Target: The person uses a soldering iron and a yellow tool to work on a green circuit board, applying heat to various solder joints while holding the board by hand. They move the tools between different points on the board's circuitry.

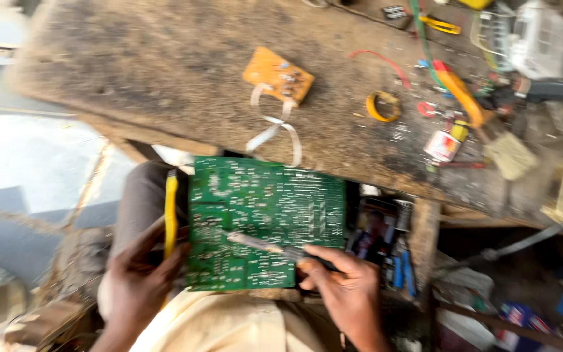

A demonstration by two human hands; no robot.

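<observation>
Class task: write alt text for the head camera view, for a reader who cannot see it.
A person's right hand holds a soldering iron with its tip on a green circuit board resting on their lap, while the left hand steadies the board's edge and holds a yellow tool. Beyond lies a worn wooden workbench with a small orange circuit board.

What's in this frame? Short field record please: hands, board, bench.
left hand: steadies the left edge of the green circuit board, a yellow-handled tool under its fingers
right hand: holds a soldering iron, tip on the board's lower left area
board position: on the person's lap, solder side up, below the bench edge
wooden bench: orange small board with white ribbon cable, yellow tape roll, scattered tools at right
image: motion-blurred
</observation>
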